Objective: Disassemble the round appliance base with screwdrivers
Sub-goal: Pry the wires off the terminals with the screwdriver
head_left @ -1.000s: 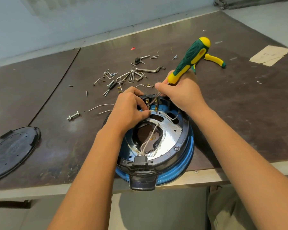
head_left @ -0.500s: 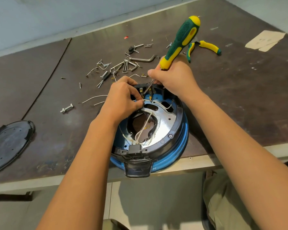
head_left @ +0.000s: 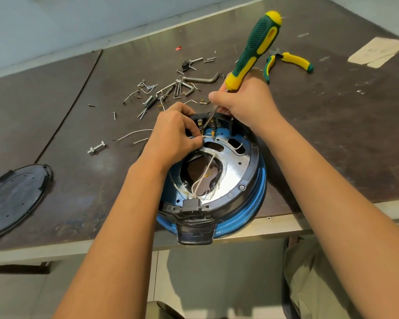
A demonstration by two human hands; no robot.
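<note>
1. we are working on the round appliance base (head_left: 251, 210), which is lying opened up at the near edge of the counter (head_left: 332, 134), its black front tab jutting out past the edge.
2. inside it, a shiny metal plate is showing, with white wires running across a dark central opening to a black connector at the front.
3. our left hand (head_left: 173, 137) is resting on the far left part of the base, fingers curled, thumb and forefinger pinching a white wire (head_left: 209, 136) beside the brass terminals.
4. our right hand (head_left: 244, 102) is gripping the screwdriver (head_left: 253, 49) low on its green and yellow handle; the handle is tilting up and away, and the shaft is reaching down to the terminals at the base's far rim.
5. just beyond the hands, loose screws (head_left: 145, 88) and hex keys (head_left: 182, 87) are lying scattered.
6. a loose wire (head_left: 134, 134) and a bolt (head_left: 96, 147) are lying to the left of the base.
7. yellow-handled pliers (head_left: 290, 59) are lying beyond the screwdriver, and a paper scrap (head_left: 378, 51) is sitting at the far right.
8. a black round cover (head_left: 14, 199) is lying well apart at the left.
</note>
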